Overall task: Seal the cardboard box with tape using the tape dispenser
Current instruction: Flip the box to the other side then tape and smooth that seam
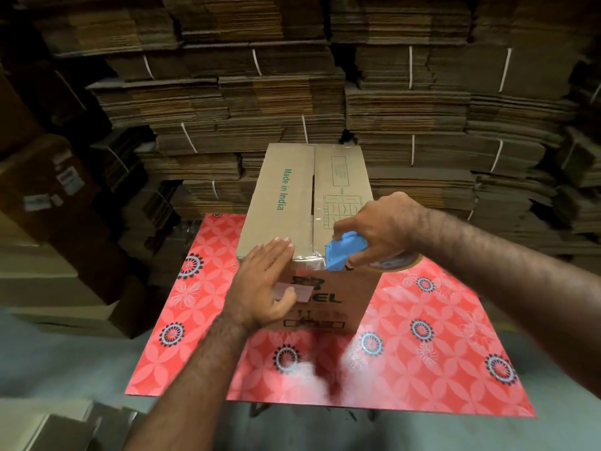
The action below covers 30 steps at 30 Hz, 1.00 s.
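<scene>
Head view looked down on a cardboard box (pixel 286 203) that stood on a table with a red flowered cover (pixel 422 336), its two top flaps folded shut with a dark seam between them running away from the person. At the near top edge of the box, a strip of clear tape (pixel 310 260) lay shiny across the corner where top met front face. The left hand (pixel 263 284) rested flat against that near edge, fingers straight and close together, their tips on the left flap and the palm over the front face; the thumb lay out to the side beside a small pale label (pixel 297 292). The right hand (pixel 377 232) gripped a blue tape dispenser (pixel 344 253), fingers curled round its body, with the dispenser's front end touching the box at the near edge just right of the seam. A brown roll of tape (pixel 395 263) showed beneath the right wrist. Behind the table rose stacks of flattened cardboard (pixel 292 92), tied in bundles with white straps.
</scene>
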Each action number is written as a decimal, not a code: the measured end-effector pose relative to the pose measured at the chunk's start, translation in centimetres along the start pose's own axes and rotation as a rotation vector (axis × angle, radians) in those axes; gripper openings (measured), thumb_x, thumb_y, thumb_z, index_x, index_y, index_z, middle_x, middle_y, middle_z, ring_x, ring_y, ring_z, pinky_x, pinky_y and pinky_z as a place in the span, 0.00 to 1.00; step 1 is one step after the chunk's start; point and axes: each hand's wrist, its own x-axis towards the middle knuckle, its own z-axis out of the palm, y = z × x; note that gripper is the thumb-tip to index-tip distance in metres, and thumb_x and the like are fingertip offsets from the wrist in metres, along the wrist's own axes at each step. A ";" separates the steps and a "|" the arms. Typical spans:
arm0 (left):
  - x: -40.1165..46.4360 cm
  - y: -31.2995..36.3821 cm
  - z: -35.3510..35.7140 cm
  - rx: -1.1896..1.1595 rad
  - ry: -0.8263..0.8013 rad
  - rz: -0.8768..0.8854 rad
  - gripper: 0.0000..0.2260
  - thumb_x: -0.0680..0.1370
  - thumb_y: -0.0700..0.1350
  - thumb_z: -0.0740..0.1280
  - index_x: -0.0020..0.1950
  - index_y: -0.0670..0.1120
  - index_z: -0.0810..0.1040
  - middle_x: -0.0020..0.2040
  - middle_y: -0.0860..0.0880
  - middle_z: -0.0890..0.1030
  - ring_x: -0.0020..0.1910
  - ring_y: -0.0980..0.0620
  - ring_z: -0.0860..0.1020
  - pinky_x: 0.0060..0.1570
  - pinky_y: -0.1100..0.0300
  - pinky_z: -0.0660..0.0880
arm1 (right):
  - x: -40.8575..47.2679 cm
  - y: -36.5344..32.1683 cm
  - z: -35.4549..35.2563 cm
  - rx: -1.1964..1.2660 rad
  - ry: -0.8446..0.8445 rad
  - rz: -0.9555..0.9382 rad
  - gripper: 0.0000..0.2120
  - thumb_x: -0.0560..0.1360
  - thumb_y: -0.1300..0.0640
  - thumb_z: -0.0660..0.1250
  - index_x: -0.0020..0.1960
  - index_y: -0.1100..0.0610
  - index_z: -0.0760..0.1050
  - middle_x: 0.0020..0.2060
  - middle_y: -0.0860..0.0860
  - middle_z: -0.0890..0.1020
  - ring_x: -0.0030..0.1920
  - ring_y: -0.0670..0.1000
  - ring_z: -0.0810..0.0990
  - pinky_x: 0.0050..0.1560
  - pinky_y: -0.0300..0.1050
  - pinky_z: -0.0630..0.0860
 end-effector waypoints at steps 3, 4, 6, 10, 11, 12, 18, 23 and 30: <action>0.9 1.9 0.7 0.049 -0.074 0.050 0.35 0.70 0.52 0.64 0.77 0.42 0.66 0.78 0.46 0.65 0.78 0.50 0.61 0.77 0.50 0.55 | -0.3 -0.1 -0.1 0.006 0.002 0.006 0.29 0.70 0.22 0.56 0.67 0.33 0.65 0.49 0.45 0.82 0.45 0.51 0.81 0.33 0.42 0.70; 1.4 2.4 1.0 0.061 -0.086 0.066 0.34 0.71 0.51 0.64 0.76 0.42 0.67 0.77 0.46 0.66 0.77 0.50 0.62 0.77 0.50 0.56 | -0.4 -0.1 -0.2 0.008 -0.005 0.007 0.29 0.71 0.22 0.57 0.67 0.33 0.65 0.49 0.46 0.82 0.45 0.51 0.81 0.34 0.42 0.71; 1.9 2.4 1.3 0.057 -0.084 0.062 0.32 0.71 0.49 0.63 0.75 0.43 0.69 0.76 0.47 0.69 0.75 0.49 0.66 0.76 0.49 0.60 | -0.5 -0.3 -0.3 0.008 -0.005 0.007 0.29 0.71 0.23 0.58 0.68 0.34 0.65 0.49 0.45 0.82 0.45 0.51 0.80 0.35 0.43 0.72; 1.7 1.7 1.4 0.058 -0.076 0.079 0.31 0.71 0.49 0.63 0.74 0.43 0.71 0.75 0.47 0.70 0.74 0.50 0.67 0.76 0.53 0.59 | -1.1 0.5 -0.1 0.001 0.036 -0.023 0.28 0.72 0.24 0.56 0.68 0.34 0.64 0.49 0.44 0.82 0.45 0.52 0.81 0.32 0.40 0.67; 1.6 1.7 1.5 0.053 -0.073 0.087 0.31 0.70 0.48 0.63 0.74 0.43 0.71 0.75 0.47 0.70 0.74 0.49 0.68 0.76 0.53 0.58 | -1.7 1.2 0.1 0.010 0.050 -0.028 0.29 0.71 0.24 0.55 0.68 0.34 0.63 0.49 0.44 0.82 0.45 0.51 0.82 0.30 0.39 0.66; 1.7 1.7 1.5 0.048 -0.065 0.094 0.31 0.70 0.48 0.64 0.74 0.43 0.71 0.75 0.47 0.70 0.74 0.49 0.68 0.75 0.53 0.59 | -2.5 2.2 0.5 0.015 0.055 -0.028 0.29 0.71 0.23 0.54 0.68 0.34 0.62 0.49 0.43 0.83 0.44 0.51 0.82 0.30 0.39 0.66; 1.8 1.3 1.8 0.035 -0.054 0.103 0.32 0.70 0.48 0.66 0.75 0.44 0.70 0.76 0.48 0.69 0.76 0.51 0.65 0.75 0.49 0.61 | -6.3 5.5 2.8 0.084 0.011 0.020 0.30 0.70 0.21 0.52 0.68 0.30 0.60 0.54 0.42 0.82 0.49 0.50 0.83 0.35 0.43 0.76; 1.7 2.0 1.9 0.070 -0.048 0.072 0.35 0.70 0.53 0.66 0.77 0.43 0.67 0.77 0.48 0.66 0.77 0.50 0.62 0.76 0.46 0.58 | -6.0 4.9 3.6 0.052 0.060 0.038 0.30 0.69 0.22 0.54 0.68 0.32 0.62 0.54 0.41 0.82 0.48 0.51 0.83 0.34 0.42 0.71; 4.4 8.3 3.5 0.085 -0.152 0.128 0.38 0.66 0.53 0.63 0.75 0.41 0.68 0.76 0.43 0.69 0.76 0.47 0.66 0.76 0.47 0.58 | -5.3 4.2 3.7 0.052 0.077 0.047 0.28 0.71 0.24 0.56 0.67 0.34 0.63 0.52 0.43 0.82 0.47 0.51 0.82 0.32 0.41 0.68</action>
